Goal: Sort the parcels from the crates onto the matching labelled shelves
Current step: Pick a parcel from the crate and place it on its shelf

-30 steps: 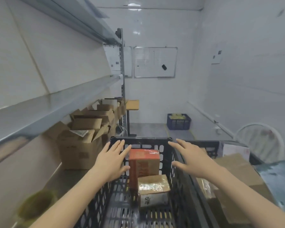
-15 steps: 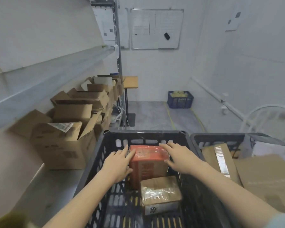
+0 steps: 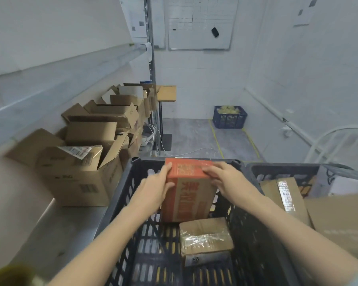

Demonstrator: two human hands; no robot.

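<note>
Both hands closed in from open reach, left hand (image 3: pixel 155 189) and right hand (image 3: pixel 228 180) now gripping orange box (image 3: pixel 189 189), seemingly lifted slightly

Left hand (image 3: pixel 156 187), right hand (image 3: pixel 227 180) clasping.

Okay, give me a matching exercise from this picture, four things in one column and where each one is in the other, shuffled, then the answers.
Things:
1. red box
2. taped parcel
3. blue crate
4. open cartons

Places:
A. on the floor by the far wall
B. on the lower shelf to the left
C. standing in the black crate, held between the left hand and the right hand
D. lying on the black crate's bottom, nearer the camera

Pairs: 1-C, 2-D, 3-A, 4-B
</note>
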